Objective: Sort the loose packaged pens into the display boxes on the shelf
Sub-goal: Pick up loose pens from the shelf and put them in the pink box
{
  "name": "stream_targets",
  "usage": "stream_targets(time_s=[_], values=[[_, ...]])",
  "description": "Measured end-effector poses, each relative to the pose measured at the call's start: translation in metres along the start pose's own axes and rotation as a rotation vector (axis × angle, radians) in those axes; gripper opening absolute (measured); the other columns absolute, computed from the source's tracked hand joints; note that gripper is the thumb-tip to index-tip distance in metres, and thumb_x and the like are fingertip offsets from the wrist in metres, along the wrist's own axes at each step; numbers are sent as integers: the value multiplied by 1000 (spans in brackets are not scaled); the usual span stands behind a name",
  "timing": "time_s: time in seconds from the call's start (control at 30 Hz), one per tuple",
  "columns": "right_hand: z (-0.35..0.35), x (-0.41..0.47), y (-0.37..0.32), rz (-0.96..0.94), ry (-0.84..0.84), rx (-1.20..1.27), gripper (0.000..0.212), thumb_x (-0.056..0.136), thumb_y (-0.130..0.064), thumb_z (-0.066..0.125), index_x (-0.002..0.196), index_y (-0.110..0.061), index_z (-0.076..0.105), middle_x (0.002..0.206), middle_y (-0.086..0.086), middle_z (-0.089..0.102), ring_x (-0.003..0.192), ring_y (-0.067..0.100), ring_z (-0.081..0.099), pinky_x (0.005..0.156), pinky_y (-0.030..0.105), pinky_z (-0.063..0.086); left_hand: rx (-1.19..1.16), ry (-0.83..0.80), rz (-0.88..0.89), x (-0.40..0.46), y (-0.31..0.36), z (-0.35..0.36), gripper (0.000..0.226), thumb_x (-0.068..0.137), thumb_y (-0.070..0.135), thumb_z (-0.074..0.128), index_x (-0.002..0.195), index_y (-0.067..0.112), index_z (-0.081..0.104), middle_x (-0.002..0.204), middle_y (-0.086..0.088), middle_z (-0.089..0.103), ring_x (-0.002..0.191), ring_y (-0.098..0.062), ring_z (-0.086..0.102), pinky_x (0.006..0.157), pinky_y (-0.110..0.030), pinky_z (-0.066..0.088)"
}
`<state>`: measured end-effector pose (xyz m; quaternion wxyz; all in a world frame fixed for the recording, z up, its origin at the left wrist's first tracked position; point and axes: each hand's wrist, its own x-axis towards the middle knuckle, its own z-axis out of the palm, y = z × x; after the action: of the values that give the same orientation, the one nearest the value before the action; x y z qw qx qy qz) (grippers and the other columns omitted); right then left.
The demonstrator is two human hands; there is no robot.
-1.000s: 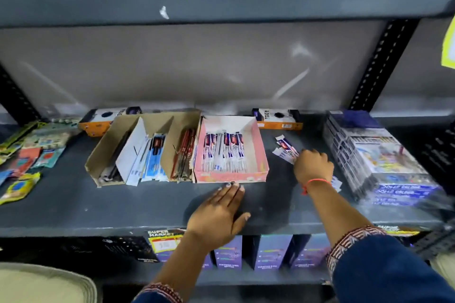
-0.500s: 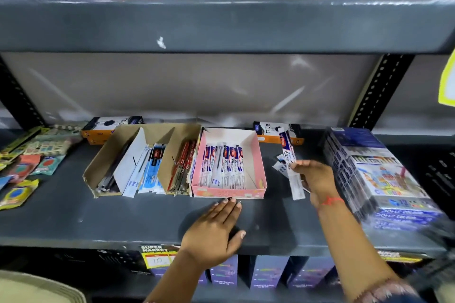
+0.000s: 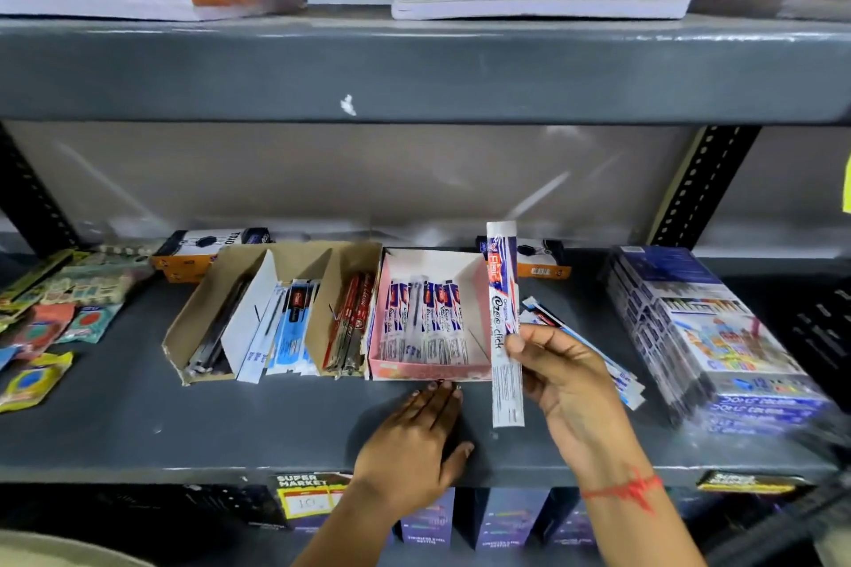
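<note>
My right hand (image 3: 568, 375) holds a white, blue and red packaged pen (image 3: 504, 322) upright, just right of the pink display box (image 3: 428, 371). That box holds several matching pen packets lying side by side. My left hand (image 3: 414, 442) rests flat on the grey shelf (image 3: 138, 424), fingertips touching the pink box's front edge. More loose pen packets (image 3: 594, 350) lie on the shelf behind my right hand. Left of the pink box, a brown cardboard box (image 3: 202, 313) holds black pens, blue packets and red pens in separate sections.
A shrink-wrapped stack of colour-pencil boxes (image 3: 709, 336) stands at the right. Two orange and black boxes (image 3: 193, 251) sit at the back. Small colourful packets (image 3: 46, 322) lie at the left. The upper shelf (image 3: 414, 69) carries stacks of notebooks.
My right hand went from lying over the loose packets to lifting one packet and bringing it left and upright beside the pink box. My left hand has stayed on the shelf.
</note>
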<state>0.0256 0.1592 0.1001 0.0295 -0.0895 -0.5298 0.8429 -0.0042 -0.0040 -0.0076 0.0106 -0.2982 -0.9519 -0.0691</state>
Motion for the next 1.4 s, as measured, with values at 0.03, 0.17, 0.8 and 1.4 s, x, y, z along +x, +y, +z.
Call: stream_targets(time_s=[0.03,0.17,0.8,1.4], values=[[2,1,-1,3,2,-2,7,56,-4,75,57,-11,73,55,-2,73,47,5,65,47,13,52,-19,-44,-16,1,0,-2,83,95,52,-4,123,10,62,124,-5,61,115,-16,56,102,-29,24],[13,27,-1,-32,82,-285,27,80,11,59,66,-10,65,51,-5,69,43,2,57,42,12,45,-90,-7,-5,0,-2,1,77,98,48,2,113,14,69,113,-1,68,105,-12,62,94,-26,39],[47,121,31,-87,104,-1680,28,87,1,42,110,4,58,110,25,65,101,41,64,82,41,53,-117,15,14,0,-5,2,75,97,47,6,115,9,68,115,-5,67,108,-17,60,99,-25,33],[-75,90,3,177,359,-1608,27,84,-5,49,105,-6,65,109,21,68,98,39,66,82,44,56,25,-32,30,-1,2,-8,62,100,48,16,151,17,0,157,2,-5,140,-9,-9,102,-18,-19]])
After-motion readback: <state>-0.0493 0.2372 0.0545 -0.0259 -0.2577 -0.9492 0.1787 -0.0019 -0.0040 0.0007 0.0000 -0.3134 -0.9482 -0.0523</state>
